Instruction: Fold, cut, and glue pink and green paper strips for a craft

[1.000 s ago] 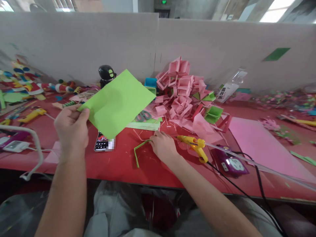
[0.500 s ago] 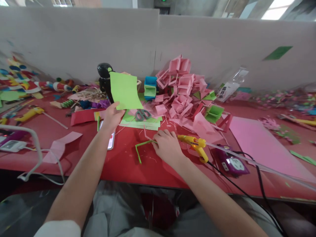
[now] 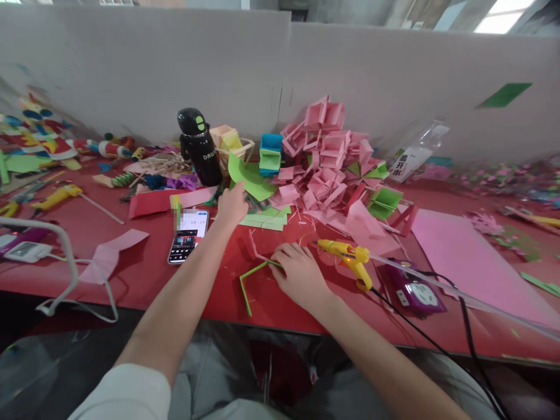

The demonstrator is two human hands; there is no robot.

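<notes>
On the black thermos (image 3: 201, 149), near the far edge of the worktop (image 3: 227, 297), I can read "DAW"; the rest of the word curves away. The label of the clear plastic bottle (image 3: 422, 151) ends with "开水", and its first character I cannot read surely. My phone (image 3: 188, 236) shows "58 29".

My left arm is stretched forward, the hand (image 3: 233, 204) bent over the middle of the worktop. Its fingers touch the lower edge of the curved green sheet (image 3: 251, 178); whether they pinch it, I cannot tell. My right hand (image 3: 300, 271) is low, nearer to the front edge, back upward, its fingers together and clamped on the end of the folded green strip (image 3: 244, 283).

Just beside this hand, to the right, lies the yellow glue gun (image 3: 345, 254), with a purple box (image 3: 415, 289) next to it. Grey scissors (image 3: 258, 204) are partly hidden by my left hand and the sheet. Behind, 1 pile of pink paper boxes (image 3: 326, 149) rises towards the far edge. My left forearm passes close beside the phone.
</notes>
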